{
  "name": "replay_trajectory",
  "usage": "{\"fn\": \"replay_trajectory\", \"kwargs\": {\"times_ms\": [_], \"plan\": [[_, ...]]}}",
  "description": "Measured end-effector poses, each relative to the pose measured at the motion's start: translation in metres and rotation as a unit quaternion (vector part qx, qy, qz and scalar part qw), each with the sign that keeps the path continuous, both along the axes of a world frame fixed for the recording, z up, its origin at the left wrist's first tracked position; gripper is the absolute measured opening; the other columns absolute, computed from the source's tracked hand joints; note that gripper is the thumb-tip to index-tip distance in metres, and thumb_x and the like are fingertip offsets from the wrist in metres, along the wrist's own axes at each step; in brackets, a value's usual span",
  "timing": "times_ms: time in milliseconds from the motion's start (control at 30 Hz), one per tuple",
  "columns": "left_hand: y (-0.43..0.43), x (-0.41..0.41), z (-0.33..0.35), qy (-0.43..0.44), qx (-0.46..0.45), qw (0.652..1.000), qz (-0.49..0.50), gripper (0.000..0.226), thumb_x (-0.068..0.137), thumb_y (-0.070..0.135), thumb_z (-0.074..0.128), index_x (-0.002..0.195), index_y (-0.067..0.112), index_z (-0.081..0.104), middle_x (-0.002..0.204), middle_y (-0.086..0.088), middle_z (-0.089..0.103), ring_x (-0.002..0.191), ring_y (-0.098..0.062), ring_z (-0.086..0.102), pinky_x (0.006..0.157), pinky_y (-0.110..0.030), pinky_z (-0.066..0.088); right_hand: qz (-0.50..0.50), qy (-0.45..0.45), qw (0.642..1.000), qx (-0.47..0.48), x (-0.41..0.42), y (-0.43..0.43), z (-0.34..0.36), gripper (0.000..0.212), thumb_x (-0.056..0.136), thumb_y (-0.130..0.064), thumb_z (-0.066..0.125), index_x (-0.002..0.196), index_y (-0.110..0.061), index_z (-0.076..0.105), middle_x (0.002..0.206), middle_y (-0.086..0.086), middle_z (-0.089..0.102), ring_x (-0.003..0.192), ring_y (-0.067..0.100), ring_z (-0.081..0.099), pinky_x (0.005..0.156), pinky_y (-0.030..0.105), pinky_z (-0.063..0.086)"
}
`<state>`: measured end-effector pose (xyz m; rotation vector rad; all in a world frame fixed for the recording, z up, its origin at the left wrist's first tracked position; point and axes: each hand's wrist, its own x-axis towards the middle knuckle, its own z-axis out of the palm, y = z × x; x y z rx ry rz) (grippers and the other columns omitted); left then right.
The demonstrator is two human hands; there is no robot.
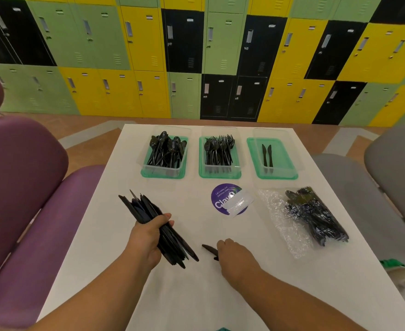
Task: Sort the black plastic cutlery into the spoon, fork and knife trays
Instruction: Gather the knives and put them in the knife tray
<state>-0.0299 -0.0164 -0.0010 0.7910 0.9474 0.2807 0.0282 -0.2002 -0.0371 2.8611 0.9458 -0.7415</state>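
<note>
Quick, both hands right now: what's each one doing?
Left hand: grips a bundle of black knives.
Right hand: fingers curled on a single black utensil lying on the table.

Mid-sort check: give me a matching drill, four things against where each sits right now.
Things:
1. knife tray
2. bag
3. knife bundle
4. loose knife

Places:
A. gripped in the left hand
B. right end of the tray row
C. lying right of the purple sticker
D. under the right hand's fingers

Pairs: 1-B, 2-C, 3-A, 4-D
</note>
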Motion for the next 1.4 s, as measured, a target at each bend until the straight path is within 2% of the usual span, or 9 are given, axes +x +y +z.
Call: {"fn": "replay_trajectory", "kwargs": {"times_ms": [133,333,500,633,733,933,1100,1267,1400], "plan": [[0.000,0.000,0.000,-0.001,0.000,1.000,-0.005,0.024,0.085,-0.001,0.065,0.105,0.009,0.058,0.095,-0.010,0.064,0.080,-0.021,0.062,0.067,-0.035,0.051,-0.036,0.007,0.999,0.010,0.002,-0.002,-0.006,0.031,0.090,-0.004,0.051,0.121,-0.006,0.047,0.115,0.011,0.052,0.085,0.019,0.043,0.073,0.026,0.033],[0.000,0.001,0.000,0.002,0.002,1.000,-0.010,0.026,0.085,0.000,0.065,0.108,0.008,0.058,0.094,-0.010,0.064,0.080,-0.021,0.062,0.068,-0.035,0.051,-0.051,0.021,0.998,-0.024,0.015,0.001,-0.005,0.030,0.090,-0.015,0.058,0.119,-0.009,0.051,0.118,0.012,0.049,0.087,0.019,0.043,0.058,0.021,0.034],[-0.002,0.002,0.000,0.004,-0.006,1.000,-0.012,0.022,0.085,-0.001,0.065,0.102,0.010,0.057,0.092,-0.010,0.064,0.076,-0.020,0.061,0.065,-0.034,0.051,-0.029,0.007,0.997,-0.065,0.021,-0.005,-0.009,0.035,0.092,-0.018,0.057,0.125,-0.007,0.050,0.130,0.012,0.045,0.115,0.024,0.051,0.076,0.026,0.036],[-0.002,0.003,0.002,0.004,-0.005,1.000,-0.015,0.018,0.084,-0.001,0.065,0.096,0.012,0.058,0.091,-0.010,0.064,0.075,-0.020,0.061,0.064,-0.035,0.051,-0.017,0.024,0.999,-0.041,0.021,-0.009,-0.009,0.033,0.089,-0.013,0.060,0.120,-0.008,0.049,0.121,0.012,0.052,0.099,0.023,0.053,0.078,0.031,0.038],[-0.002,0.005,0.004,0.004,-0.007,1.000,-0.017,0.018,0.084,0.000,0.065,0.095,0.012,0.059,0.090,-0.009,0.064,0.076,-0.020,0.061,0.064,-0.034,0.050,-0.016,0.032,0.999,-0.018,0.021,-0.012,-0.008,0.033,0.087,-0.007,0.059,0.118,-0.009,0.047,0.093,0.005,0.050,0.083,0.019,0.045,0.074,0.029,0.037],[-0.007,0.007,0.012,0.009,-0.028,0.998,-0.049,0.011,0.085,0.000,0.065,0.091,0.010,0.064,0.083,-0.008,0.063,0.075,-0.019,0.061,0.062,-0.033,0.049,-0.060,0.035,0.995,0.066,0.028,-0.014,-0.003,0.028,0.091,-0.007,0.054,0.118,-0.007,0.049,0.109,0.007,0.049,0.085,0.016,0.044,0.074,0.027,0.039],[-0.019,0.016,0.022,0.007,-0.046,0.995,-0.092,0.004,0.086,0.002,0.062,0.090,0.002,0.059,0.080,-0.016,0.062,0.075,-0.023,0.062,0.066,-0.037,0.051,-0.194,0.091,0.937,0.277,0.047,0.010,0.039,0.022,0.098,-0.012,0.044,0.118,-0.005,0.050,0.112,0.009,0.058,0.097,0.021,0.056,0.075,0.027,0.044],[-0.038,0.028,0.036,-0.052,-0.056,0.981,-0.180,0.018,0.085,0.001,0.063,0.103,-0.004,0.064,0.098,-0.021,0.072,0.097,-0.032,0.068,0.085,-0.049,0.054,-0.262,0.178,0.838,0.445,0.051,0.045,0.084,0.020,0.098,-0.021,0.044,0.116,-0.019,0.052,0.103,0.002,0.058,0.093,0.021,0.055,0.075,0.034,0.049],[-0.049,0.042,0.041,-0.082,-0.057,0.968,-0.231,0.022,0.089,0.007,0.058,0.107,-0.004,0.065,0.088,-0.024,0.072,0.078,-0.034,0.071,0.074,-0.044,0.059,-0.294,0.175,0.807,0.482,0.052,0.053,0.093,0.017,0.098,-0.020,0.042,0.113,-0.018,0.049,0.109,0.008,0.058,0.100,0.026,0.058,0.091,0.046,0.052]]}}
